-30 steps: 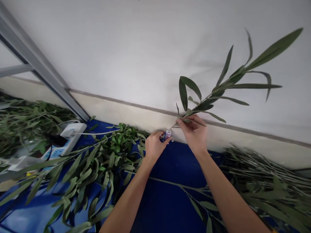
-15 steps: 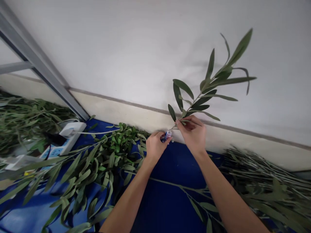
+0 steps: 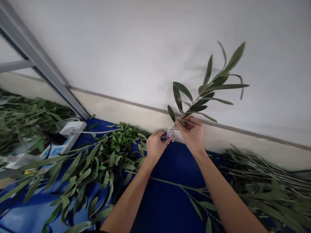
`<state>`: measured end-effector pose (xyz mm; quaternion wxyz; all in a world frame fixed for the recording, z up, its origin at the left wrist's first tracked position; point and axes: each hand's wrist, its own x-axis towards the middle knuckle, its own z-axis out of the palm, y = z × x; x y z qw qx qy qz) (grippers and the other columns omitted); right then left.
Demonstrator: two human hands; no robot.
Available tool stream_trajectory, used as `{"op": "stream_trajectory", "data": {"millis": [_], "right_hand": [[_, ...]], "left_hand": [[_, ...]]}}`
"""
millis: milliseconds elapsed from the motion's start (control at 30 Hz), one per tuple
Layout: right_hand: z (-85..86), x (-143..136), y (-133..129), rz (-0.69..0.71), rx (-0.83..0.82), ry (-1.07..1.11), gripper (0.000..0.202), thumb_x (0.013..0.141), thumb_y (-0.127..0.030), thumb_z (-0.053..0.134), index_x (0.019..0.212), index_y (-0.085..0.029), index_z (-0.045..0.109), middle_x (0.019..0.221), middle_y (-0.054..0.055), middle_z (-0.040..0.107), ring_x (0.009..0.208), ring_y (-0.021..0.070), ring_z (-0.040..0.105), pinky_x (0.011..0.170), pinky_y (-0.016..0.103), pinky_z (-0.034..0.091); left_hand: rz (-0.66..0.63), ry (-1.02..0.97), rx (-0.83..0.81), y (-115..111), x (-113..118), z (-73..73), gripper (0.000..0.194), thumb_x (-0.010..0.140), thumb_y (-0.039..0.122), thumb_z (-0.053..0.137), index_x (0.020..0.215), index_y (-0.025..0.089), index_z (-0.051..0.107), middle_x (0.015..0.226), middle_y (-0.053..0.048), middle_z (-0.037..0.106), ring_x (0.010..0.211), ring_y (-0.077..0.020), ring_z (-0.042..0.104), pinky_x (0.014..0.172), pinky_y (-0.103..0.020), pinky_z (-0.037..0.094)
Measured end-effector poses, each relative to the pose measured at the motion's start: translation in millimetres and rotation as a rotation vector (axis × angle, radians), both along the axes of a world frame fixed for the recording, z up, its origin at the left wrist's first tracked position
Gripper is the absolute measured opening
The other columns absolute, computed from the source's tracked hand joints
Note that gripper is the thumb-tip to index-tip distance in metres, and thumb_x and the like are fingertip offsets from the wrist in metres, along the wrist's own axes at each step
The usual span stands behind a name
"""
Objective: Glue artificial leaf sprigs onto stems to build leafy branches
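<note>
Over by the wall, the right hand pinches a leafy sprig low on its stem, its long axis slanting up rightward, the lower end pointing down-left at the small white-and-blue item the left hand grips.

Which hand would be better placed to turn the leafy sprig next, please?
The right hand, I think: it pinches the leafy sprig near its lower end, whereas the left hand is occupied holding the small white-and-blue item just below.
</note>
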<state>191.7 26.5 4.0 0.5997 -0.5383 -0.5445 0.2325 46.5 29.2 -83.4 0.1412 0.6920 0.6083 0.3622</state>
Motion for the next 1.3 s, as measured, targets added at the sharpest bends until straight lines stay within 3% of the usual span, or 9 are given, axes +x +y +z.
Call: {"op": "stream_trajectory", "data": {"millis": [533, 1033, 1300], "right_hand": [[11.8, 2, -2, -0.061, 0.095, -0.005, 0.014, 0.077, -0.027, 0.080, 0.075, -0.020, 0.068, 0.071, 0.000, 0.072, 0.062, 0.0168, 0.070, 0.062, 0.030, 0.061], [-3.7, 0, 1, -0.039, 0.049, 0.045, 0.013, 0.075, -0.026, 0.079, 0.076, -0.021, 0.067, 0.074, 0.001, 0.074, 0.065, 0.0180, 0.072, 0.066, 0.032, 0.061], [-3.2, -1, 2, -0.017, 0.025, 0.013, 0.014, 0.075, -0.028, 0.080, 0.075, -0.020, 0.068, 0.075, 0.002, 0.074, 0.064, 0.0181, 0.072, 0.064, 0.031, 0.062]], "left_hand": [[-0.005, -0.013, 0.001, 2, -3, 0.1, 0.029, 0.080, 0.044, 0.087, 0.095, 0.022, 0.077, 0.094, -0.003, 0.078, 0.086, -0.0195, 0.072, 0.078, -0.028, 0.051], [-0.009, -0.022, 0.030, 1, -5, 1.4, 0.030, 0.081, 0.047, 0.086, 0.096, 0.022, 0.076, 0.093, -0.003, 0.078, 0.086, -0.0191, 0.072, 0.078, -0.028, 0.051], [-0.020, -0.019, 0.026, 2, -5, -1.8, 0.026, 0.082, 0.042, 0.086, 0.096, 0.023, 0.076, 0.092, -0.002, 0.077, 0.085, -0.0189, 0.072, 0.077, -0.028, 0.050]]}}
